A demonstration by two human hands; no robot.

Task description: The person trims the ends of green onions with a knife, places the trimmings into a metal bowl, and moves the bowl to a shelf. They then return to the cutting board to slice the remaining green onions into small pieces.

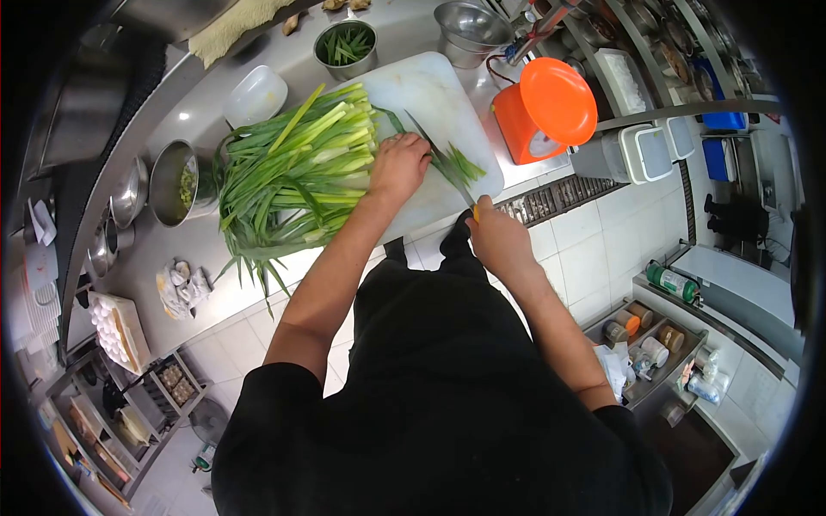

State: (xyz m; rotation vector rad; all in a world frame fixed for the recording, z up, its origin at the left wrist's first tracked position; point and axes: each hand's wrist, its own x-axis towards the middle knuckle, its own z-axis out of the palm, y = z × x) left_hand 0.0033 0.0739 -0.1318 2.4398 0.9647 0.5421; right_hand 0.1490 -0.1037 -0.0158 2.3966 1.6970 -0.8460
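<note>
My right hand [502,241] grips a kitchen knife [443,163] by its yellow handle, the blade lying across the white cutting board [439,82]. Just left of the blade, my left hand [400,168] is closed, fingers curled down on scallion greens [391,118] that are partly hidden beneath it. Cut green pieces [465,165] lie on the blade's right side. A large pile of scallions [301,168] covers the board's left part and hangs over the counter's front edge, close against my left wrist.
Behind the board stand a metal pot of cut greens [346,47], a white dish [256,95] and metal bowls [471,30]. An orange scale [546,112] sits to the right. At left are another metal pot [175,182], a crumpled cloth [181,288] and an egg tray [118,331].
</note>
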